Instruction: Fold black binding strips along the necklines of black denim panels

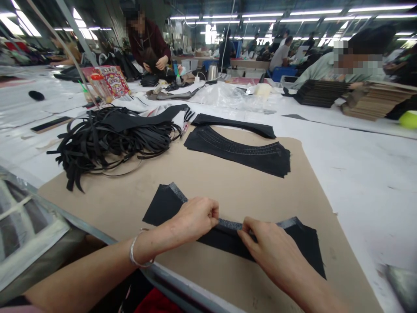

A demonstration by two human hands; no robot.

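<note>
A curved black fabric panel [224, 241] lies on the brown board in front of me, with a speckled grey strip [230, 224] along its far edge. My left hand [198, 217], with a bracelet at the wrist, pinches that edge left of the middle. Just to the right, my right hand [270, 239] grips the same edge between thumb and fingers. Between the hands the edge looks folded over. Beyond them sits a stack of similar black panels [237, 152], the top one bearing curved rows of stitching, and behind it a narrower black piece [233, 124].
A heap of black strips [120, 134] covers the board's [156, 174] far left. Past it stand a red patterned packet [112, 81] and clear plastic sheeting [228, 95]. Stacked dark pieces [321, 92] and brown pieces [374, 100] lie at far right by a co-worker [325, 65]. Another person [146, 43] works opposite.
</note>
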